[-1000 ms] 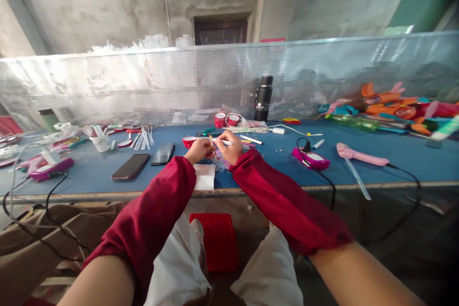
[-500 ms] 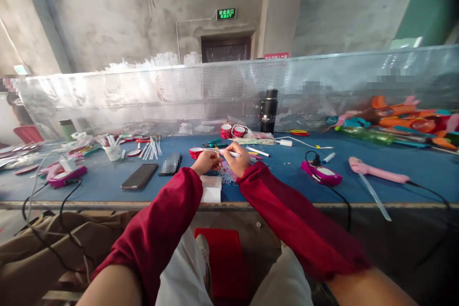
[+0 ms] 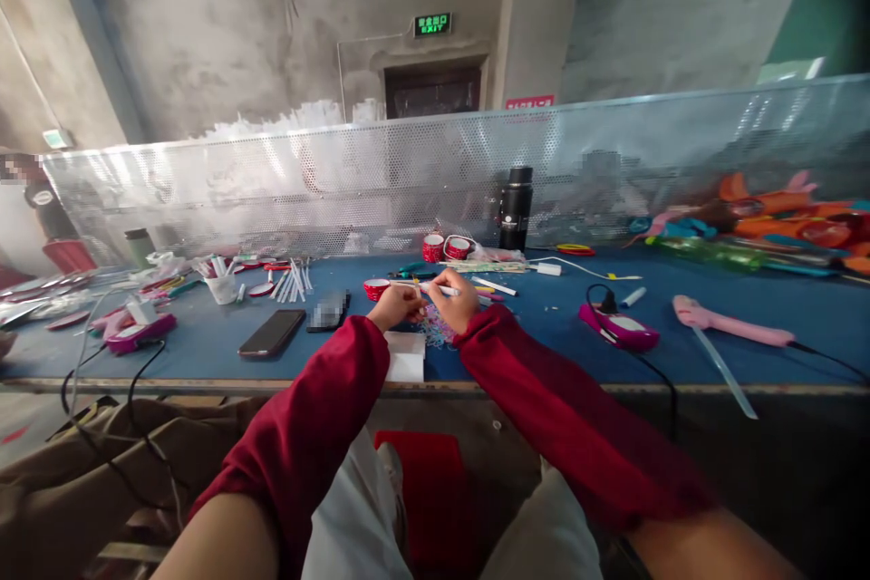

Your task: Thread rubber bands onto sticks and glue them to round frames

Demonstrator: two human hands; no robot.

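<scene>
My right hand (image 3: 460,304) is closed round a white marker pen (image 3: 445,290), which points left toward my other hand. My left hand (image 3: 394,306) has its fingers pinched together close to the pen's tip, and what they hold is too small to name. Both hands are just above the blue table, almost meeting. Beneath them lies a loose pile of small pastel-coloured pieces (image 3: 439,328), like little rings or bands. A white piece of paper or card (image 3: 406,366) sits at the table's front edge, under my left wrist. Beside my left hand stands a red patterned paper cup (image 3: 375,290).
Left of my arms lie a phone (image 3: 272,333), a dark case (image 3: 328,313) and a white cup of sticks (image 3: 221,288). A black thermos (image 3: 516,208) stands by the perforated metal partition (image 3: 340,190). To the right are a purple power strip (image 3: 618,329) and a pink glue gun (image 3: 740,326).
The camera view has shifted slightly, so the table's things appear a little further right. Both hands keep nearly the same pose, the marker pen still in my right hand.
</scene>
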